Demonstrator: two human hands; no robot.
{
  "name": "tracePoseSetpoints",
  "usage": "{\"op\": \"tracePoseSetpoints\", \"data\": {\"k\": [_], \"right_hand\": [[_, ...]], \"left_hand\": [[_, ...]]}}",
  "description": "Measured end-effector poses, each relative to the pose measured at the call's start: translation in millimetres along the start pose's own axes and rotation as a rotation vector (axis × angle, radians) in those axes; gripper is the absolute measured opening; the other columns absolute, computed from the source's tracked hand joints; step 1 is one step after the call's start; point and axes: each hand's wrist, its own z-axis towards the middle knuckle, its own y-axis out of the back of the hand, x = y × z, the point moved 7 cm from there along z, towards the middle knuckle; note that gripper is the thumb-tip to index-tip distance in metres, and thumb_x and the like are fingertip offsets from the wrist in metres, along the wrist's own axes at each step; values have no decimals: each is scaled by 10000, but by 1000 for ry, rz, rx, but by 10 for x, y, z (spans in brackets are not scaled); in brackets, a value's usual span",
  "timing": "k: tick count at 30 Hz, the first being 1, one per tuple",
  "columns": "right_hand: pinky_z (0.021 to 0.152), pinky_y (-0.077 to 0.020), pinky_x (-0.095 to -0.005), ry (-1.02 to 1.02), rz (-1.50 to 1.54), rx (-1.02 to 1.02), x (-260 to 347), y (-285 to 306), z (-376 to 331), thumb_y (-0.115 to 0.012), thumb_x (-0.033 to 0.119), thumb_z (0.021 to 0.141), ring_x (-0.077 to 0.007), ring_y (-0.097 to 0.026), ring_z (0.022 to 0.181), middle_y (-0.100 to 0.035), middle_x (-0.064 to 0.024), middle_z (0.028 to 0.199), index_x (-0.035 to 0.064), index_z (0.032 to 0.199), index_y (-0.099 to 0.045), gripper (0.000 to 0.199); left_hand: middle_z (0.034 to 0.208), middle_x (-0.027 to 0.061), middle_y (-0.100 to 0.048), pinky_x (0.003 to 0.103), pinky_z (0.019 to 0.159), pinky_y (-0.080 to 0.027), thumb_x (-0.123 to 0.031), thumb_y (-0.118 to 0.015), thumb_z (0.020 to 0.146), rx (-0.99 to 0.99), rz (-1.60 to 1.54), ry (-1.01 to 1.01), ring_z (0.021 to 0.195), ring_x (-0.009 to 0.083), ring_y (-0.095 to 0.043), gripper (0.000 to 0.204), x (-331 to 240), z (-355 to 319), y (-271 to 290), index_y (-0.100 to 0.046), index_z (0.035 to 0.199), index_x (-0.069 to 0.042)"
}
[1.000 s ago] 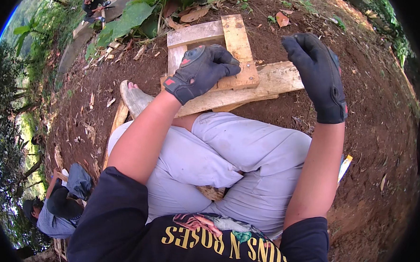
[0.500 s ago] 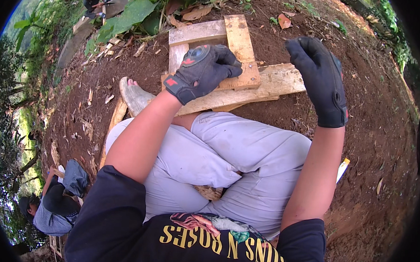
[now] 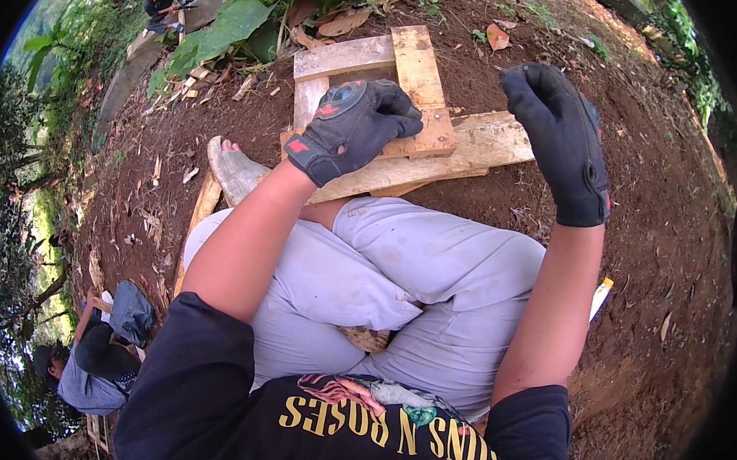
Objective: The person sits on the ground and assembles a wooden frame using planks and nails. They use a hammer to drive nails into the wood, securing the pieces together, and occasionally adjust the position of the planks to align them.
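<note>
I observe the left hand, gloved in black with red marks, curled over a rectangular frame of pale wooden boards; I cannot tell whether its pinched fingers grip anything. The frame's near edge overlaps a long, rough, pale plank. The black-gloved right hand is raised, fingers curled, contents hidden from me.

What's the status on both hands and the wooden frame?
Left hand curled over wooden frame, right hand curled off to its right; any hold unclear. Frame overlaps long plank. Left hand hides part of frame.
</note>
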Motion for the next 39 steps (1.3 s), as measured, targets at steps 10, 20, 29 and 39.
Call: {"op": "tracePoseSetpoints", "data": {"k": [10,20,29,39], "right_hand": [[825,-544,-396,20,-25,-6,33,6,-7,-726,421,1003,-220,-683,851,-757,-127,940,0,1075,-768,429],[823,-540,-397,-14,-20,21,32,-8,-13,-730,427,996,-218,-670,858,-751,-127,952,2,1075,-755,433],[784,-515,-426,14,-49,23,6,-21,-2,-713,445,1003,-256,-641,812,-702,-134,873,-2,1049,-719,449],[760,-505,-431,33,-36,17,-23,-46,21,-716,451,998,-268,-627,779,-684,-136,833,4,982,-710,448]], "left_hand": [[1076,103,-789,373,901,-572,-295,-819,947,-11,26,-23,977,238,-753,298,-89,-42,16,-813,1113,-49],[1078,131,-802,398,904,-583,-260,-826,924,-38,69,-91,998,296,-765,288,-134,-79,15,-813,1110,-41],[1031,140,-792,411,857,-575,-282,-812,931,-81,121,-50,950,308,-759,280,-154,-141,20,-815,1097,-57],[998,122,-782,407,835,-569,-298,-789,952,-56,137,-65,924,301,-755,286,-121,-135,18,-798,1112,-61]]}}
